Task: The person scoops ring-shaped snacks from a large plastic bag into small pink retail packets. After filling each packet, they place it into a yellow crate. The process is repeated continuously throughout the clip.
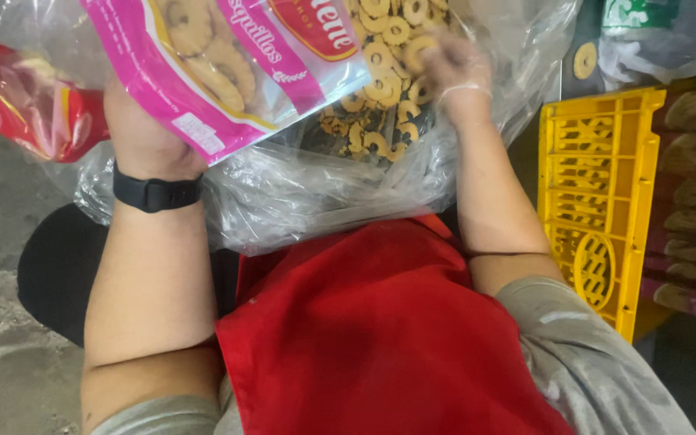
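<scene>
Grey concrete floor (10, 242) underfoot, yellow plastic crate (598, 201) to the person's right w/ packed rows beside it; person in a red apron (380, 338) works over a big clear plastic bag (324, 185) full of ring-shaped biscuits (380, 80); left hand (142, 133), black band on the wrist, is closed round the lower end of a pink-and-clear retail packet (227, 56) held above the big bag; right hand (457, 68), gloved in thin plastic, is inside the big bag, fingers pinched on a few rings; risks as I see it: packet tilts & rings spill onto the floor; brittle rings could snap if squeezed; one stray ring (585, 60) already lies outside, top right; red packet (34, 97) sits at far left.
</scene>
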`<state>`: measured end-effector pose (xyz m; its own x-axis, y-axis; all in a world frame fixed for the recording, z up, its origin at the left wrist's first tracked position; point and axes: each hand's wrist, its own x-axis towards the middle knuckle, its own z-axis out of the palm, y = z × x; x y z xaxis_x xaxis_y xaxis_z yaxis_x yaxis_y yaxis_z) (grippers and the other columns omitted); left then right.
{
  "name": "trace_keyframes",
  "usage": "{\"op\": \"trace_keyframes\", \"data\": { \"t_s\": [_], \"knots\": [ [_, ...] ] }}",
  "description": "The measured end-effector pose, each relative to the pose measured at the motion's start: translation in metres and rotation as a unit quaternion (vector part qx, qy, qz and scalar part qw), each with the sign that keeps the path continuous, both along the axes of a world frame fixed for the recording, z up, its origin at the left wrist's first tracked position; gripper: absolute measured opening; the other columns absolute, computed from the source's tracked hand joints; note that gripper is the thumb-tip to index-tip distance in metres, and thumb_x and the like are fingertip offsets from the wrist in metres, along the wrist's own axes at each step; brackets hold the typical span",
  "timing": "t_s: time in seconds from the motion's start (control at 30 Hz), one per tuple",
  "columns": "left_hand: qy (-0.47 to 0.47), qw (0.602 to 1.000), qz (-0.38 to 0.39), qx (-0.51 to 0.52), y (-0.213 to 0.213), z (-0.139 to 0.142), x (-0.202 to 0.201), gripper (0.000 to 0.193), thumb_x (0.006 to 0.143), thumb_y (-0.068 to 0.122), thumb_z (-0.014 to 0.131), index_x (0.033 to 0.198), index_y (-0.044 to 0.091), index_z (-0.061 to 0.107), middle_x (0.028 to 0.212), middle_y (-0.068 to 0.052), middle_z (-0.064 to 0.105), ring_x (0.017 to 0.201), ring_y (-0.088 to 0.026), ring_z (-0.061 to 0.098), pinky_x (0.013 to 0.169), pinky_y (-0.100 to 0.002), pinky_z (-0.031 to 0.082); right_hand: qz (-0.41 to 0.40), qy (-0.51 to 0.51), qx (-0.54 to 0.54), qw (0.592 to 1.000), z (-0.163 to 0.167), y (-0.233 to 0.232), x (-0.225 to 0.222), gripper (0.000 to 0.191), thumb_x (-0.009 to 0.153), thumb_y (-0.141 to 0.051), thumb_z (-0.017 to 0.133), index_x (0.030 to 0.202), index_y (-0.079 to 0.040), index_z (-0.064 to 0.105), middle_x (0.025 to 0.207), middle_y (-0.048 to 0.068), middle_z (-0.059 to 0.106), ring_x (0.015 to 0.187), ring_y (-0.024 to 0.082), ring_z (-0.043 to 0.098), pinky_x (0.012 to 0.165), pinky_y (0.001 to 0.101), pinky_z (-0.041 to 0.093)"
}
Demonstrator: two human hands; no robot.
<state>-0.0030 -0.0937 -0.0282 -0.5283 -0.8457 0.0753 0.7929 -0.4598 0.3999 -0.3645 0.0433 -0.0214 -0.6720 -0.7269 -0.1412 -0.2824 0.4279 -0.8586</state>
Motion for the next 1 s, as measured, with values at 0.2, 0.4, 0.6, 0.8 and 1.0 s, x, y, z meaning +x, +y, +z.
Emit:
{"op": "trace_keyframes", "data": {
  "t_s": [0.2, 0.4, 0.6, 0.8, 1.0],
  "knots": [
    [-0.001, 1.000, -0.014, -0.025, 0.004, -0.002, 0.001, 0.033, 0.120, 0.025, 0.052, 0.140, 0.000, 0.057, 0.128, -0.014, 0.065, 0.116, -0.026, 0.067, 0.101, -0.038, 0.057, 0.223, 0.446, -0.029, 0.866, 0.011, 0.000, 0.027, 0.018, 0.098, -0.008, 0.078, 0.115, -0.003, 0.075, 0.098, 0.018, 0.073, 0.088, 0.033, 0.071, 0.080, 0.0411, 0.059],
    [0.005, 0.999, -0.031, -0.015, 0.004, -0.002, 0.003, 0.037, 0.117, 0.029, 0.053, 0.142, 0.001, 0.054, 0.134, -0.014, 0.065, 0.119, -0.025, 0.065, 0.104, -0.038, 0.058, 0.225, 0.461, 0.183, 0.839, 0.032, 0.001, 0.041, 0.015, 0.088, -0.017, 0.079, 0.102, -0.014, 0.081, 0.095, 0.019, 0.072, 0.089, 0.038, 0.068, 0.082, 0.0470, 0.054],
    [0.001, 0.998, -0.052, -0.044, 0.004, 0.006, 0.001, 0.041, 0.116, 0.033, 0.056, 0.144, 0.003, 0.053, 0.139, -0.014, 0.064, 0.129, -0.027, 0.066, 0.109, -0.041, 0.059, 0.257, 0.401, 0.291, 0.830, 0.034, -0.009, 0.062, 0.035, 0.081, -0.035, 0.088, 0.106, -0.013, 0.079, 0.087, 0.015, 0.070, 0.083, 0.033, 0.064, 0.075, 0.0508, 0.050],
    [-0.002, 0.999, -0.039, -0.013, 0.003, 0.006, -0.002, 0.044, 0.114, 0.032, 0.055, 0.148, 0.004, 0.052, 0.142, -0.013, 0.062, 0.132, -0.026, 0.064, 0.111, -0.039, 0.058, 0.214, 0.280, 0.188, 0.917, 0.022, -0.008, 0.066, 0.014, 0.090, -0.016, 0.085, 0.101, -0.011, 0.078, 0.084, 0.004, 0.072, 0.074, 0.019, 0.066, 0.068, 0.0320, 0.053],
    [0.201, 0.961, -0.148, 0.115, 0.010, 0.006, -0.030, 0.039, 0.114, 0.039, 0.051, 0.131, 0.003, 0.057, 0.126, -0.012, 0.067, 0.110, -0.026, 0.068, 0.093, -0.034, 0.058, 0.177, -0.257, 0.058, 0.948, 0.013, 0.004, 0.073, 0.044, 0.084, 0.005, 0.069, 0.124, -0.011, 0.063, 0.094, 0.002, 0.074, 0.073, 0.012, 0.067, 0.057, 0.0240, 0.054]
  ]
}}
